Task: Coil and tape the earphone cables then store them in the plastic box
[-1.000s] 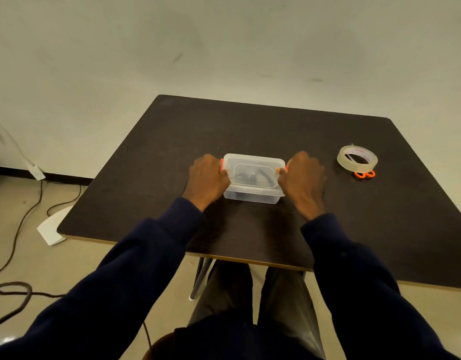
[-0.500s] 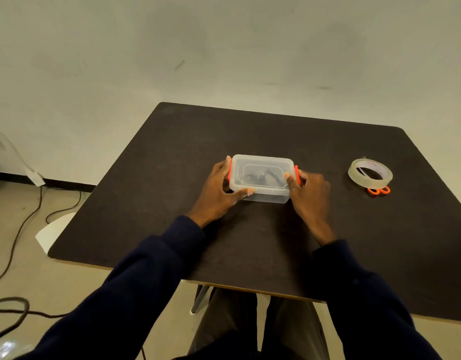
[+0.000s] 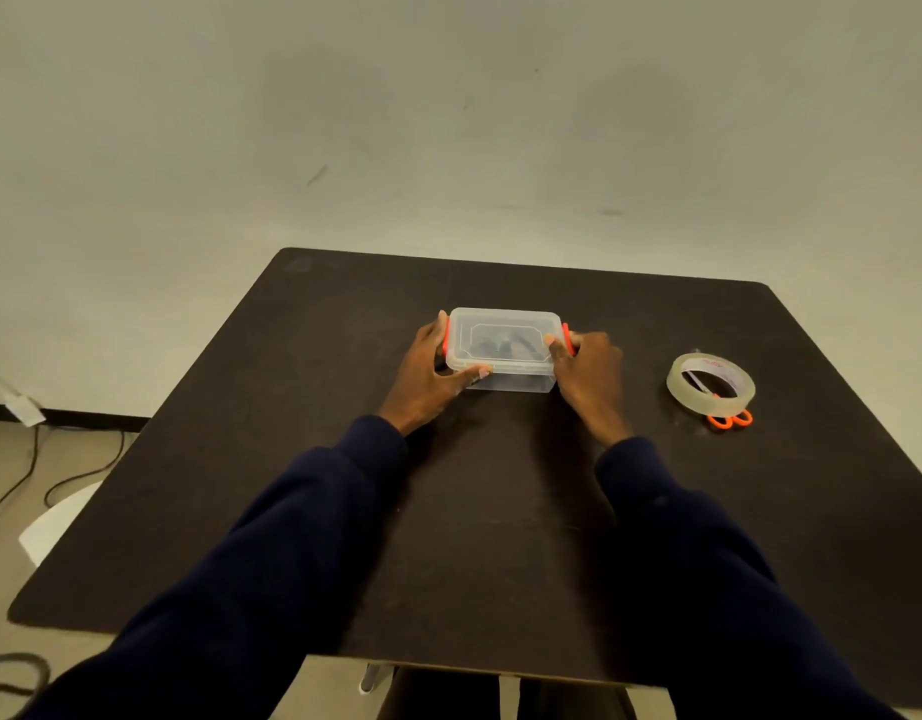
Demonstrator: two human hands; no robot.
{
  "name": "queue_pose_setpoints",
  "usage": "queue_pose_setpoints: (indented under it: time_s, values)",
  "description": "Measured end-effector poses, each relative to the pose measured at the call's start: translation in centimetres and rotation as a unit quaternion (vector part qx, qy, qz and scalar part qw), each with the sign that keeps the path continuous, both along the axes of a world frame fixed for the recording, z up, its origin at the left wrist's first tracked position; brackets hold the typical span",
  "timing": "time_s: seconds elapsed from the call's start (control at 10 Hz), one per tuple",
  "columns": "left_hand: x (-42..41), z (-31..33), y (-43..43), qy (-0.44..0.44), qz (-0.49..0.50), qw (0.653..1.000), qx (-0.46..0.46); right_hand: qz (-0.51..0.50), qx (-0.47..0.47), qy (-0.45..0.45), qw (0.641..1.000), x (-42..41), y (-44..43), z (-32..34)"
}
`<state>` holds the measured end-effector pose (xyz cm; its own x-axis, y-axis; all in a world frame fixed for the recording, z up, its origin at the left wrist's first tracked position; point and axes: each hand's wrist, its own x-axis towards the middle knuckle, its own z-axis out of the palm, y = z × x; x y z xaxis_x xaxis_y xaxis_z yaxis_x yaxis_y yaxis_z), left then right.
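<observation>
We grasp the lidded clear rectangular plastic box (image 3: 502, 350), mid-table with dark coiled earphone cables (image 3: 500, 346) inside, left hand (image 3: 432, 374) and right hand (image 3: 588, 374) cupping its 2 orange-clipped ends, judging it light, rigid, slightly slippery.

Dark table (image 3: 500, 511) bears plastic box (image 3: 503, 350), tape roll (image 3: 711, 380), scissors (image 3: 729, 419)

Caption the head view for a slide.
Both hands, left and right, grip the lidded plastic box holding dark cables; tape roll sits at right.
</observation>
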<state>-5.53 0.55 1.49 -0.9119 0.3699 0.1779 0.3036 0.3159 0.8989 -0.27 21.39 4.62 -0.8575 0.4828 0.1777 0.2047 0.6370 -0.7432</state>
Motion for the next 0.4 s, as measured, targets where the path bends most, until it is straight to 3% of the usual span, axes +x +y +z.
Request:
queue_pose_setpoints:
  time_s: [0.3,0.4]
  values:
    - [-1.09,0.23,1.02,-0.020,-0.009,1.000,-0.010,0.023,0.019,-0.012,0.999,-0.25,0.98,0.09]
    - [-1.10,0.59,0.94,-0.029,-0.013,0.999,-0.011,0.015,0.070,-0.029,0.997,0.25,0.85,0.39]
